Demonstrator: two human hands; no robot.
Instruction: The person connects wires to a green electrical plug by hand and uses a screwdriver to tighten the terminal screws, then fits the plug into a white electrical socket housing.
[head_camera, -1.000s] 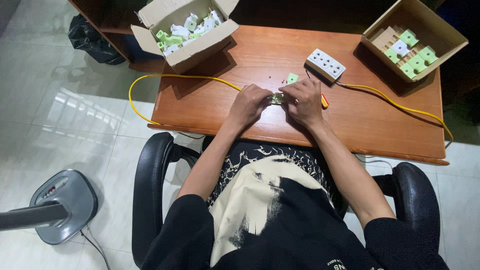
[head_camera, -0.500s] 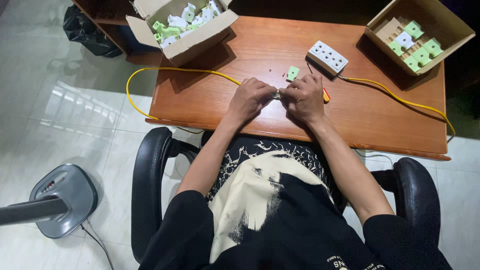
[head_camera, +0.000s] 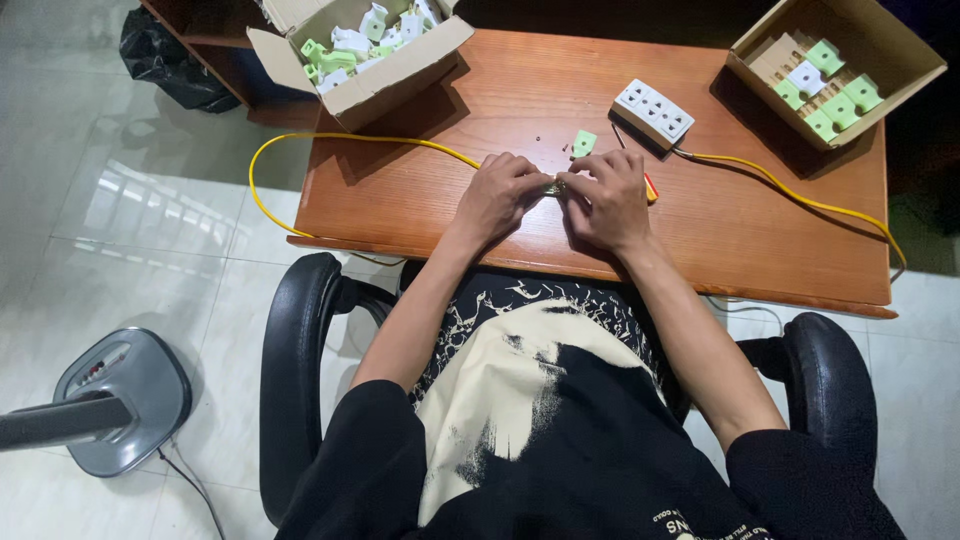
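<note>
Surface (head_camera: 420, 205): a wooden top fills the middle of the frame, and both hands meet at its centre, near the front edge.
Left box (head_camera: 400, 75): open cardboard carton at upper left, heaped with loose white and green plastic parts.
Right box (head_camera: 885, 75): open carton at upper right, green and white pieces laid flat in rows on a cardboard insert.
Left hand (head_camera: 497, 196): fingers curled, pinching one end of the small part (head_camera: 553, 187) from the left.
Right hand (head_camera: 607, 196): curled too, pressed against the same part from the right, an orange tool handle (head_camera: 651, 187) peeping out beside it.
Socket strip (head_camera: 653, 110): white, lying just above the right hand, its yellow cable (head_camera: 800, 197) trailing to the right edge.
Second yellow cable (head_camera: 300, 145): loops off the left edge and runs in under the left hand.
Green piece (head_camera: 584, 143): loose, just above the hands.
Small part: almost hidden between the fingertips at frame centre; what it is, I cannot tell.
Doing it well: I'd judge it best kept low on the wood, one hand steadying while the other works.
</note>
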